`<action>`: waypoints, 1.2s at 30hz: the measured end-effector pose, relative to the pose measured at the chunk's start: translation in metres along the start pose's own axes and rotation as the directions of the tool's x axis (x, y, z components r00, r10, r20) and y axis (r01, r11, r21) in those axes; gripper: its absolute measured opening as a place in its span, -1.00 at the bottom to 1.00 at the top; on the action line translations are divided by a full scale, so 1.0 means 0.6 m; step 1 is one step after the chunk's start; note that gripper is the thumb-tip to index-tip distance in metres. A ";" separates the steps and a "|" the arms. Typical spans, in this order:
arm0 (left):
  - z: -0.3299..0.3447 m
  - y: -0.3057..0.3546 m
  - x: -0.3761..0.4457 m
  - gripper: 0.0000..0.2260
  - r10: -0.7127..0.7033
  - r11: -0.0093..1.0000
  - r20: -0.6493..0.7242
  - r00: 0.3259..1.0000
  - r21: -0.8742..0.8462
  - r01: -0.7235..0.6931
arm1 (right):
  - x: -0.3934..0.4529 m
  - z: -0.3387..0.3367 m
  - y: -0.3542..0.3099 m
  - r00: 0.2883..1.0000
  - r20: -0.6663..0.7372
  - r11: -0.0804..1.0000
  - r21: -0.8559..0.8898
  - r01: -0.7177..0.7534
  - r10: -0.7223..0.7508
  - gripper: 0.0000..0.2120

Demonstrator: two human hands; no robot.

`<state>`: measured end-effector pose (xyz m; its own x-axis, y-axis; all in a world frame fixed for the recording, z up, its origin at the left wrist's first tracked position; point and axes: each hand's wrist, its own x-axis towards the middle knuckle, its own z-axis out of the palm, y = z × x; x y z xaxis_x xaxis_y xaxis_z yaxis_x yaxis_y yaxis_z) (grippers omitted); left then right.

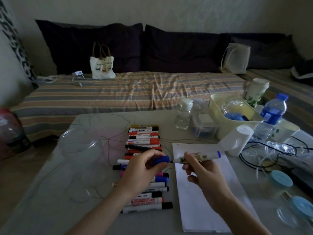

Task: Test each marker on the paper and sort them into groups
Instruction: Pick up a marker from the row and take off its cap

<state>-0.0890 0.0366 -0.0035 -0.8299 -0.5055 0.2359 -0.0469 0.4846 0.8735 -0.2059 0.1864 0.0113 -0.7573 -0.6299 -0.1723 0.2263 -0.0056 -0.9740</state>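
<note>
The right hand (202,170) grips an uncapped marker (197,157) almost level above the paper (208,192), tip pointing left. The left hand (144,168) pinches its blue cap (161,160) just beside the tip, over the row of markers (145,160).

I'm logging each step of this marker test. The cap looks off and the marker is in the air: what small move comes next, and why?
Probably lower the marker in the right hand so its tip meets the paper. The left hand holds the blue cap just clear of the bare tip, which hovers at the sheet's left edge, and no stroke shows on the paper.
</note>
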 end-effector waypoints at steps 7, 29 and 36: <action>-0.024 0.033 -0.038 -0.80 0.029 0.999 0.015 0.999 -0.026 -0.029 | -0.047 0.024 -0.018 1.000 0.020 1.000 -0.009 0.009 -0.009 -0.64; -0.084 0.066 -0.100 -0.74 0.059 0.992 -0.066 0.996 -0.111 -0.066 | -0.106 0.085 -0.042 0.965 0.187 0.978 0.064 -0.200 0.185 -0.65; -0.095 0.048 -0.111 -0.80 0.033 0.999 -0.048 0.998 -0.007 -0.034 | -0.100 0.047 -0.048 0.962 0.196 0.953 -0.272 -0.132 0.190 -0.71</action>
<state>-0.0034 0.0434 0.0300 -0.8036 -0.5226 0.2848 -0.0149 0.4961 0.8681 -0.1498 0.2024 0.0537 -0.5659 -0.7591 -0.3217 0.1490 0.2895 -0.9455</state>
